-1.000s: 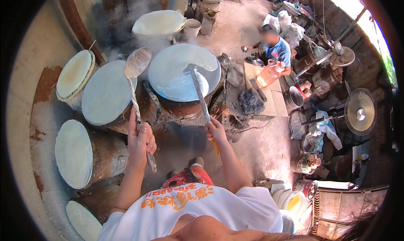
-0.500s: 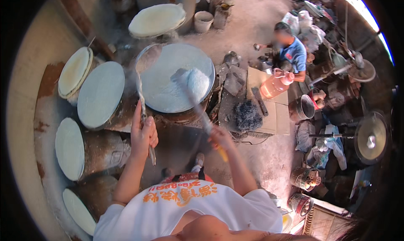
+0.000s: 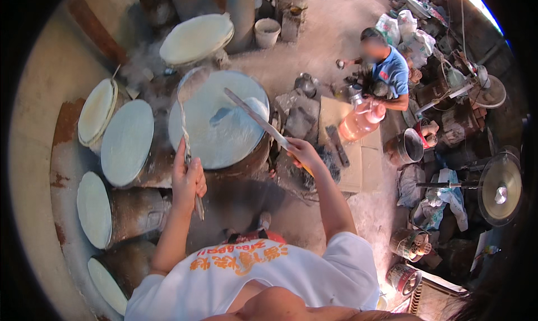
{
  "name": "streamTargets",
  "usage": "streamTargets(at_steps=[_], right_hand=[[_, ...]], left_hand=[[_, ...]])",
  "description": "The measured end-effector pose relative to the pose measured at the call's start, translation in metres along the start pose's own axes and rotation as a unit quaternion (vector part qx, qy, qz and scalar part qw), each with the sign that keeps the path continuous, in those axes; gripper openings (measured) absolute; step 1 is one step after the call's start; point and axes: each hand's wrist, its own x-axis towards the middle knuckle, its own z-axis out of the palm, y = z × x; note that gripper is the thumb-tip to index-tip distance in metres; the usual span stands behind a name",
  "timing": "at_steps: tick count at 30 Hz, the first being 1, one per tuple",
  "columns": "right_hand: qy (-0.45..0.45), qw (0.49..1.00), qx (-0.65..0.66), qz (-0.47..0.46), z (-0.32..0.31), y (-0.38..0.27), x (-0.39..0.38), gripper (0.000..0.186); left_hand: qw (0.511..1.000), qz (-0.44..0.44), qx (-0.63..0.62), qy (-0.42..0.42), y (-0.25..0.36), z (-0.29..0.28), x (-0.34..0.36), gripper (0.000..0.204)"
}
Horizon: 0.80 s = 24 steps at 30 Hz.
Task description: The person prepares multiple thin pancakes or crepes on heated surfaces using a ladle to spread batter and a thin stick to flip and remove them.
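My left hand grips the long pale handle of a ladle, whose bowl is over the far left part of a large round griddle, partly veiled by steam. My right hand is closed on a long flat spreading stick with a yellow grip. The stick slants up to the left across the white batter on the griddle, where a folded or heaped patch shows a darker hollow. Whether the stick touches the batter I cannot tell.
Several white-topped rounds on drums line the left wall. At right a co-worker in a blue shirt sits beside a plastic jug and cardboard. Buckets, bags and clutter line the right wall; a small white pail stands behind.
My right hand has risen and moved right, and the stick now slants more steeply leftward. The batter on the griddle has shifted shape. My left hand still holds the ladle; the view has shifted slightly.
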Motion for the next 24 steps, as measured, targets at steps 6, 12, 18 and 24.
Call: streamTargets(at_steps=[6,12,18,24], right_hand=[[0.112,0.842,-0.461,-0.257,0.071,-0.032,0.018,0.035],[0.171,0.928,-0.320,-0.085,0.077,-0.019,-0.006,0.041],[0.249,0.877,-0.380,-0.156,0.066,-0.028,-0.028,0.043],[0.188,0.858,-0.441,-0.184,0.093,0.006,-0.027,0.034]], left_hand=[[0.999,-0.010,0.032,0.011,-0.004,0.010,0.011,0.059],[0.998,-0.048,0.002,-0.038,-0.006,0.030,0.037,0.056],[0.971,-0.141,-0.187,-0.051,0.001,0.014,0.042,0.051],[0.939,-0.161,-0.304,-0.013,0.003,-0.012,0.057,0.040]])
